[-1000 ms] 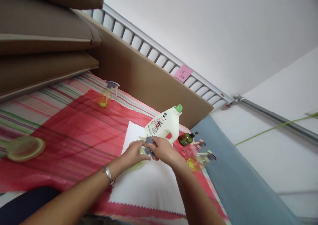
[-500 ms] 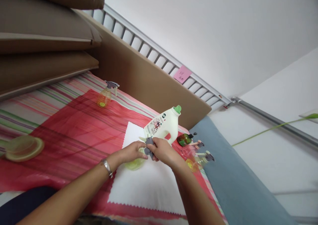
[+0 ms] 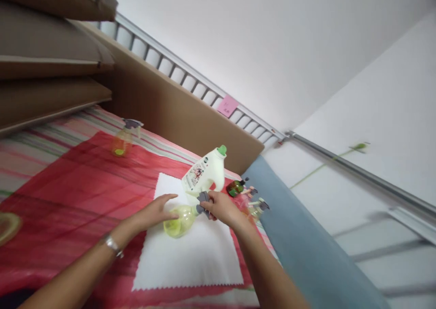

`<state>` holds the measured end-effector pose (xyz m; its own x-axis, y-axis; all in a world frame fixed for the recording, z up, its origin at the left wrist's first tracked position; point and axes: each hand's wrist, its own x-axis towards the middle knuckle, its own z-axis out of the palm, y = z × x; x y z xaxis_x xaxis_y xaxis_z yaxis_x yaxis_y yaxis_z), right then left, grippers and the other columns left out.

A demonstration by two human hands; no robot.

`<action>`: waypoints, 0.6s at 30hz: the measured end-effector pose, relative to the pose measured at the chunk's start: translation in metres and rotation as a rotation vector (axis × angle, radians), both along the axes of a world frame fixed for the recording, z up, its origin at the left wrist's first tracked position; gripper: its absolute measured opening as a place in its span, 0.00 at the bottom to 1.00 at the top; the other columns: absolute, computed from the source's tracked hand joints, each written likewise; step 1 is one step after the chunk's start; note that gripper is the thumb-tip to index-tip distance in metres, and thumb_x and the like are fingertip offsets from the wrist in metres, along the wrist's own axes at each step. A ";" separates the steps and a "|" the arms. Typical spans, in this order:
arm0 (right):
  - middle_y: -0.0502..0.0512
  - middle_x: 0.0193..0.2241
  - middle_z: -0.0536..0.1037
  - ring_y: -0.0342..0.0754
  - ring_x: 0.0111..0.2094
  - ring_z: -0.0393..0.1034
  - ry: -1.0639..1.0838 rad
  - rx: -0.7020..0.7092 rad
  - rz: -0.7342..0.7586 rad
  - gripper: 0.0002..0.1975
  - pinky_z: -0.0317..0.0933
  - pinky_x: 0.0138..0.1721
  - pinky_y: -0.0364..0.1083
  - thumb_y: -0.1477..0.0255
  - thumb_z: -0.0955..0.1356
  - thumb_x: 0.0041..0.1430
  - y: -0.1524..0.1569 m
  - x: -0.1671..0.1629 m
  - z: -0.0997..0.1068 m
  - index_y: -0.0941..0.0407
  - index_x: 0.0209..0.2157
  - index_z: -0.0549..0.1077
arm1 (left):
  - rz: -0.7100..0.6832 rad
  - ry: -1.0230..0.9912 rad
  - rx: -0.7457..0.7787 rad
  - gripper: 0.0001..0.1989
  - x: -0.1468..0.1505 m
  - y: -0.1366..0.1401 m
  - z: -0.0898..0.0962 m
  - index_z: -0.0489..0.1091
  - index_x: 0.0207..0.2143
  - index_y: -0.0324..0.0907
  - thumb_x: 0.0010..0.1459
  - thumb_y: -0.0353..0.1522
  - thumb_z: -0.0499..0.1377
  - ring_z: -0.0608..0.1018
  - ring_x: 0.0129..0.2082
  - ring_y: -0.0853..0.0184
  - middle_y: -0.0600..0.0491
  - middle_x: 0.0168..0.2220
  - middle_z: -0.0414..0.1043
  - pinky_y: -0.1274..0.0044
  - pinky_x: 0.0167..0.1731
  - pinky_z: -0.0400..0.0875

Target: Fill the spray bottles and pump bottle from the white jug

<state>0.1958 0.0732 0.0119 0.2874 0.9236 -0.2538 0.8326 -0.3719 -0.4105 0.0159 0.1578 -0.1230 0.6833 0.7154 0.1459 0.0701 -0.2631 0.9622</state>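
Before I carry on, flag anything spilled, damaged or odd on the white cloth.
Nothing stands out: the zigzag-edged white cloth lies flat with no visible spill, and the trigger spray bottle in the right hand looks intact.

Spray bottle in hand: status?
Right hand holds spray bottle by gray head. Left hand open at its body, contact unclear. Bottle tilted over white cloth; white jug just beyond.

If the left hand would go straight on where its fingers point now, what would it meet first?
Probably the spray bottle: the left hand points toward its gray head, which the right hand holds. The thumb overlaps the bottle's body in the picture, but depth is unclear; I cannot tell whether they touch.
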 end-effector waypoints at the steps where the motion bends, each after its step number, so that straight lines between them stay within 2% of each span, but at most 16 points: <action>1: 0.43 0.13 0.67 0.38 0.15 0.63 -0.013 0.000 -0.025 0.05 0.56 0.17 0.36 0.73 0.64 0.53 -0.006 0.011 0.006 0.56 0.25 0.64 | 0.031 0.019 0.029 0.32 -0.003 0.001 0.000 0.64 0.52 0.40 0.43 0.41 0.62 0.65 0.55 0.55 0.45 0.55 0.64 0.67 0.54 0.58; 6: 0.43 0.14 0.67 0.37 0.16 0.63 -0.162 -0.026 -0.168 0.08 0.58 0.18 0.36 0.74 0.65 0.54 -0.049 0.082 0.042 0.57 0.22 0.63 | 0.061 0.076 0.151 0.29 -0.005 0.010 -0.018 0.66 0.50 0.42 0.45 0.43 0.59 0.68 0.53 0.56 0.47 0.53 0.67 0.67 0.53 0.61; 10: 0.45 0.21 0.70 0.37 0.19 0.64 -0.293 -0.140 -0.262 0.07 0.61 0.20 0.38 0.70 0.65 0.57 -0.085 0.141 0.062 0.59 0.29 0.68 | 0.066 0.129 0.204 0.29 -0.002 0.011 -0.031 0.67 0.49 0.43 0.45 0.45 0.59 0.69 0.53 0.55 0.47 0.52 0.68 0.64 0.53 0.61; 14: 0.51 0.32 0.73 0.41 0.28 0.68 -0.385 -0.247 -0.324 0.11 0.66 0.29 0.44 0.67 0.64 0.59 -0.112 0.195 0.061 0.60 0.38 0.69 | 0.096 0.146 0.259 0.28 -0.006 0.009 -0.041 0.68 0.48 0.44 0.47 0.47 0.57 0.69 0.52 0.56 0.48 0.52 0.68 0.66 0.52 0.62; 18: 0.54 0.40 0.72 0.46 0.36 0.69 -0.416 -0.272 -0.343 0.13 0.67 0.36 0.49 0.67 0.64 0.59 -0.130 0.240 0.051 0.59 0.43 0.68 | 0.203 0.160 0.315 0.27 -0.023 0.002 -0.060 0.69 0.47 0.47 0.46 0.48 0.57 0.71 0.51 0.57 0.52 0.50 0.71 0.68 0.51 0.65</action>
<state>0.4359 -0.0571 0.0625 0.6831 0.6784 -0.2705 0.7170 -0.6935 0.0713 -0.0068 0.1601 -0.1835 0.5647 0.7754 0.2828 0.2928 -0.5086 0.8097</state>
